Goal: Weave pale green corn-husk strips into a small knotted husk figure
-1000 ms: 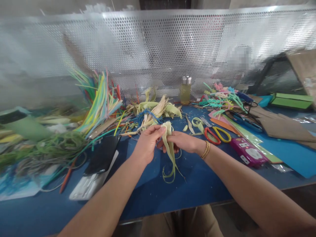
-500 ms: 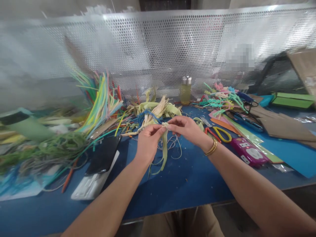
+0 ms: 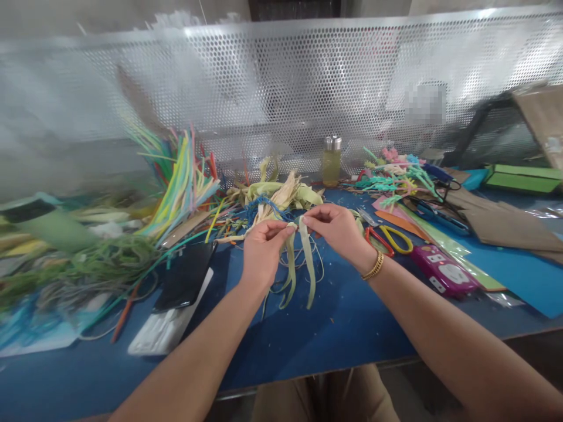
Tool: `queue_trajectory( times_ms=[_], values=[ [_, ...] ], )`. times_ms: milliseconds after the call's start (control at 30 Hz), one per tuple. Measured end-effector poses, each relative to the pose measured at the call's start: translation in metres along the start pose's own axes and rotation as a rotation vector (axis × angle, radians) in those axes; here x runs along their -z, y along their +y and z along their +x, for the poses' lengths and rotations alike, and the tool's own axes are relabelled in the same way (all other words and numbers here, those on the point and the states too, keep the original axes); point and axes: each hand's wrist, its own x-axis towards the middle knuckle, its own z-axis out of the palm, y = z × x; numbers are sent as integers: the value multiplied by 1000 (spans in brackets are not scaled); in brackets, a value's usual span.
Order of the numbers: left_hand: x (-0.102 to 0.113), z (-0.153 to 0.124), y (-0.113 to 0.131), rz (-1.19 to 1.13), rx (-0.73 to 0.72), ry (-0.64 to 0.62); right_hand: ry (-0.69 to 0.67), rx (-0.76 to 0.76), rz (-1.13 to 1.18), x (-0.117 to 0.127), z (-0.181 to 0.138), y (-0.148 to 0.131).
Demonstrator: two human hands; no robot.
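Note:
My left hand [image 3: 266,249] pinches the top of a pale green corn husk strip [image 3: 291,272], which hangs down in a curl over the table. Just to the right, thumb and fingertips of my right hand [image 3: 332,225] are closed on a second husk strip [image 3: 308,266] that hangs nearly straight. A small gap separates the two sets of fingertips. Behind the hands lies a heap of corn husks [image 3: 281,193] with blue fibre [image 3: 266,205] tangled in it. Thin pale string [image 3: 322,271] loops on the table beneath the strips.
Red-and-yellow-handled scissors [image 3: 396,239] and a purple case [image 3: 444,271] lie at right. A black phone [image 3: 187,275] rests at left, beside bundled coloured stems [image 3: 180,181]. Near a perforated metal screen [image 3: 303,76] stands a bottle [image 3: 331,161]. The blue table [image 3: 352,346] ends close to my lap.
My hands were together at the strips' top. Now the right fingertips have drawn slightly right with one strip, which hangs apart from the strip under my left hand.

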Motion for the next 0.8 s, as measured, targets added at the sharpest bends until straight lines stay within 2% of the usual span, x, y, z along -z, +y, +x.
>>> queue_trajectory(
  times_ms=[100, 200, 500, 800],
  values=[
    [-3, -4, 2, 19, 31, -37, 47, 93, -132, -1, -1, 0],
    [-6, -7, 4, -29, 92, -53, 33, 121, -209, -3, -4, -1],
    [-5, -6, 2, -76, 148, -42, -68, 61, -111, -6, -7, -4],
    [-3, -3, -2, -86, 88, -9, -120, 57, -114, -6, -9, -8]
  ],
)
